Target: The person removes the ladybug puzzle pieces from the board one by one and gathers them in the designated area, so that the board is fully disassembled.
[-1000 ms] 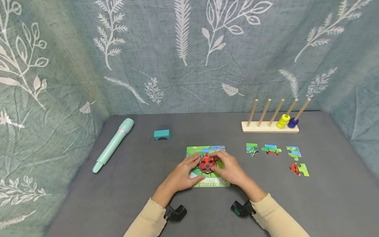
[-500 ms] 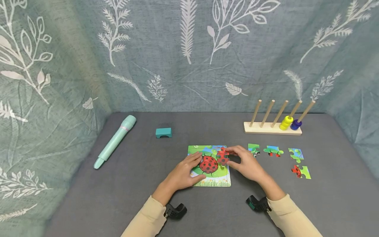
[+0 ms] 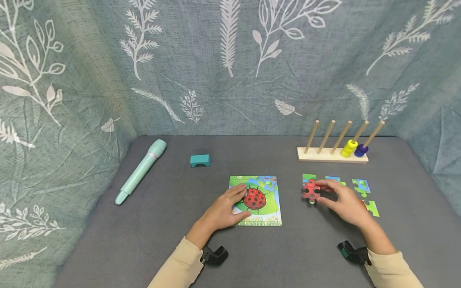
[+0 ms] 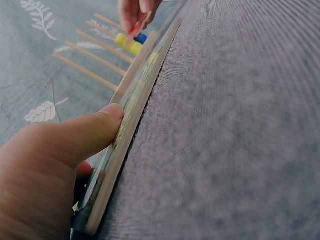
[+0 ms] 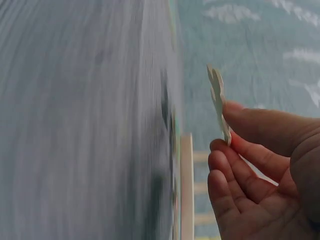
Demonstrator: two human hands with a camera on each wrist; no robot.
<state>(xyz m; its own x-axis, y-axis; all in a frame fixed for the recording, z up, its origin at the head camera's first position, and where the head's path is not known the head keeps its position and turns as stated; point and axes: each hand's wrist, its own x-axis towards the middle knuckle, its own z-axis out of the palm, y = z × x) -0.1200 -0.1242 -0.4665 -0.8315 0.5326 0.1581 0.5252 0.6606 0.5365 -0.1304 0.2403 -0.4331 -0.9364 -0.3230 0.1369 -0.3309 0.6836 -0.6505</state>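
Observation:
A ladybug puzzle board (image 3: 268,196) lies flat on the grey table in the head view. My left hand (image 3: 221,210) rests on its left side, fingers spread and thumb near the front edge; the left wrist view shows the thumb (image 4: 95,131) on top of the board. To the right, my right hand (image 3: 343,202) pinches a red, black-spotted puzzle piece (image 3: 310,192) above the table. Seen edge-on in the right wrist view, that thin piece (image 5: 218,97) sits between thumb and fingers. Below and around this hand lie loose puzzle pieces, partly covered: a green one (image 3: 309,176) and a blue-green one (image 3: 333,178).
More loose pieces, one blue-green (image 3: 361,186) and one red-green (image 3: 373,208), lie at the right. Behind them stands a wooden peg rack (image 3: 331,155) with yellow and blue beads. A teal block (image 3: 200,160) and a mint microphone-shaped object (image 3: 141,172) lie to the left.
My right hand has lifted the red puzzle piece off the board and carried it right, over the loose pieces. My left hand stays on the board, whose printed ladybug is now uncovered.

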